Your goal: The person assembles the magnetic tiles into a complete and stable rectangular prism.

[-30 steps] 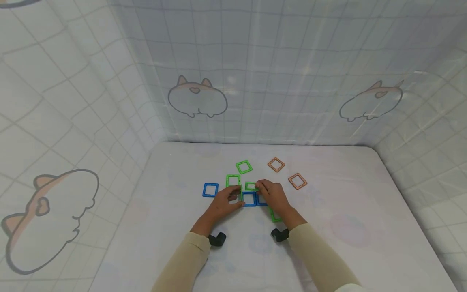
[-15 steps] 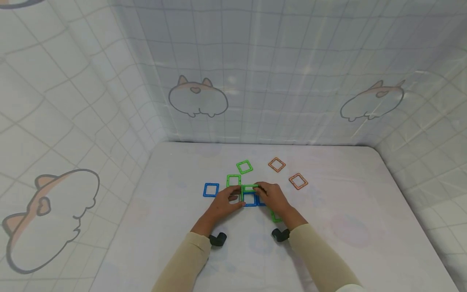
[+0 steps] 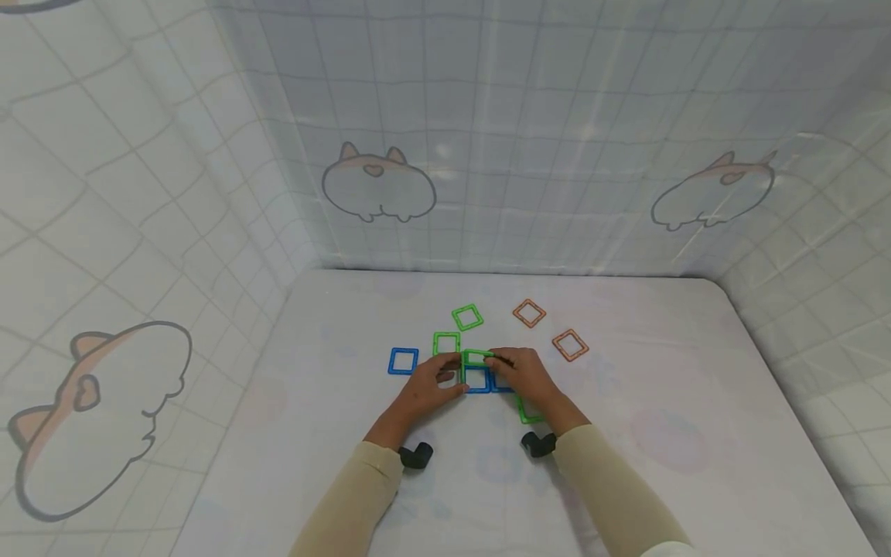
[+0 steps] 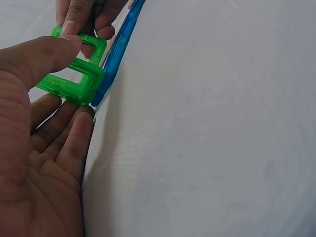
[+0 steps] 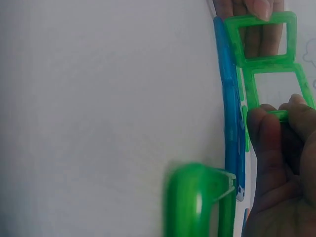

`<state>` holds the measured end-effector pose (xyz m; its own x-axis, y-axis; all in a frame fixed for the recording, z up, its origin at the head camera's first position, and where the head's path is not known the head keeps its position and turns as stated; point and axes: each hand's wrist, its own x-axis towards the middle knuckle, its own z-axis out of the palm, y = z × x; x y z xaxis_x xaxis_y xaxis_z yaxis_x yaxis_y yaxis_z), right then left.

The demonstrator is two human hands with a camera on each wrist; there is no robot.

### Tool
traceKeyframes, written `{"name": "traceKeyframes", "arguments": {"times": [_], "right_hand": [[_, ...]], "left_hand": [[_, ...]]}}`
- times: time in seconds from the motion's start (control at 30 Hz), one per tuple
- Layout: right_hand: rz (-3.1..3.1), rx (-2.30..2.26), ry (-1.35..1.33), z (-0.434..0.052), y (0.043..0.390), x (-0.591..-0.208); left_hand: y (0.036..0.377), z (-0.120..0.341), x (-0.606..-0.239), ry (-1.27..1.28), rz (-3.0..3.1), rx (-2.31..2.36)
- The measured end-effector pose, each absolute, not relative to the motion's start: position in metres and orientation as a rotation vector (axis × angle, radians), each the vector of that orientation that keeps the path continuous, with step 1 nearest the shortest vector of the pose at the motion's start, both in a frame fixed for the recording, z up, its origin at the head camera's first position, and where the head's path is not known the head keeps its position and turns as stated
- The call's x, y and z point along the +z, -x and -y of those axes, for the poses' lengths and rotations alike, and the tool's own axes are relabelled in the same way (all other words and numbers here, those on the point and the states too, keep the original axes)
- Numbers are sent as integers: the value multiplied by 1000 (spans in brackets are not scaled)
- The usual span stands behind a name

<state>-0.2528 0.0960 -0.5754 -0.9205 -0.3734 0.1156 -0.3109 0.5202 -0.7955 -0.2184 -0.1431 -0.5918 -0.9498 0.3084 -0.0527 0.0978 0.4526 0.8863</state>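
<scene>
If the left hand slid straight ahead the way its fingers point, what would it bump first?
Probably the upright green square that the left hand already touches, then the right hand behind it. Depth is hard to judge.

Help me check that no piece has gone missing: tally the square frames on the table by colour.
Green frames: 5
Blue frames: 3, one partly hidden by the right hand
Orange frames: 2
Total: 10
</scene>
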Motion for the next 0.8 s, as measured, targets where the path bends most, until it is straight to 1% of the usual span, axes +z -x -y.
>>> {"name": "traceKeyframes", "arguments": {"times": [0.6,0.8], "right_hand": [[-2608,-1322,528,-96,256,-569],[-2592,-1313,456,-95,257,-567]], "left_hand": [[219,142,-589,-348,-2540,1444],[219,141,-589,-355,-2548,1428]]}}
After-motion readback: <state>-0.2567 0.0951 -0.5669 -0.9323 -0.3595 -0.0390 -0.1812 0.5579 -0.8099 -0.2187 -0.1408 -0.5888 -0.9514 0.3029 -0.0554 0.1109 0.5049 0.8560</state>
